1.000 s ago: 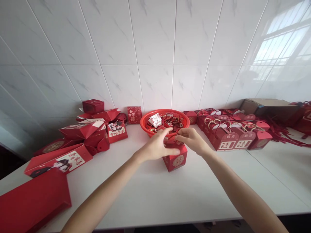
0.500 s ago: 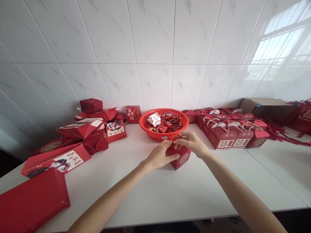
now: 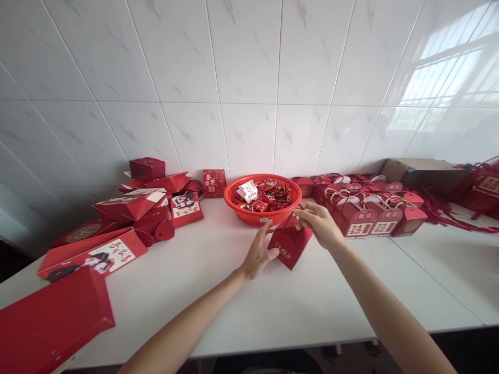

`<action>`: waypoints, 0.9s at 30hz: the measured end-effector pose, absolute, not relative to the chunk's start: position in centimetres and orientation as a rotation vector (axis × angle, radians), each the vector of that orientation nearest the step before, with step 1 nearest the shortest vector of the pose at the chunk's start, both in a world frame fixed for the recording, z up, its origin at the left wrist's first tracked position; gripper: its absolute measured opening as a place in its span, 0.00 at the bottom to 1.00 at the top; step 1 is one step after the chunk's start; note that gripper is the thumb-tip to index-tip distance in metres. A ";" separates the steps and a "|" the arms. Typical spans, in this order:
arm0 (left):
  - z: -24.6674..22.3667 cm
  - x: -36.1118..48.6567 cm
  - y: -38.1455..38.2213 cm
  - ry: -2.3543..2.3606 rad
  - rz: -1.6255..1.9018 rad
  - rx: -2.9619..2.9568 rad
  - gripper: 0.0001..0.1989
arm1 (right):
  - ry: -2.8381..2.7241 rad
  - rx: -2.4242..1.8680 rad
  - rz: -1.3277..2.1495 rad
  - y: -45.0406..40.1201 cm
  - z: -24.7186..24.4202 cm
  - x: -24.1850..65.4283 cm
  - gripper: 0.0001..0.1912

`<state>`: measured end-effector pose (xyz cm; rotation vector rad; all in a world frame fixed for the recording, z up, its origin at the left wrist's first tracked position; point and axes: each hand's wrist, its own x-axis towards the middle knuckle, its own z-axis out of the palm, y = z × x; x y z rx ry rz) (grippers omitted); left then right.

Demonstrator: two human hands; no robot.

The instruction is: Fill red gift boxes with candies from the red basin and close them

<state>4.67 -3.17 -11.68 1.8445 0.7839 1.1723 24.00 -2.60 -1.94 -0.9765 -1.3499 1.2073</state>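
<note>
A small red gift box (image 3: 290, 245) with gold lettering hangs tilted from its cord handle in front of the basket. My right hand (image 3: 317, 222) pinches that handle at the top. Just left of the box is my left hand (image 3: 257, 254), its thumb and fingers spread apart; I cannot tell whether the thumb still touches the box's side. Behind both hands stands a red plastic basket (image 3: 230, 200) full of red-wrapped sweets (image 3: 273, 196), with a white printed packet (image 3: 248, 191) on top.
Rows of red gift boxes (image 3: 360, 223) with cord handles stand on the right, before a brown cardboard box (image 3: 419, 167) and red ribbons (image 3: 448, 213). Several unfilled-looking red cartons (image 3: 120, 208) pile up on the left. A large red box (image 3: 58, 317) occupies the near left corner of the white table (image 3: 218, 322).
The gift box has turned, now showing a gold-lettered side, and tilts from its handle. My left hand has let go of its top and opened; my right hand moved slightly right.
</note>
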 end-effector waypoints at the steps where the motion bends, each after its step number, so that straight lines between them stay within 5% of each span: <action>1: -11.9 4.5 -3.1 0.788 1.186 1.812 0.41 | -1.327 -0.970 1.176 -2.7 -1.4 24.6 0.22; 9: -12.1 4.3 -2.2 1.061 1.189 1.745 0.17 | -1.174 -0.994 0.881 -5.1 2.9 32.3 0.23; 17: -12.1 4.5 -2.0 1.089 1.139 1.822 0.13 | -0.775 -1.126 0.430 -9.1 5.2 43.0 0.11; 27: -11.8 4.6 -2.3 1.106 1.061 1.947 0.13 | -0.462 -1.708 0.201 -8.1 4.4 50.6 0.22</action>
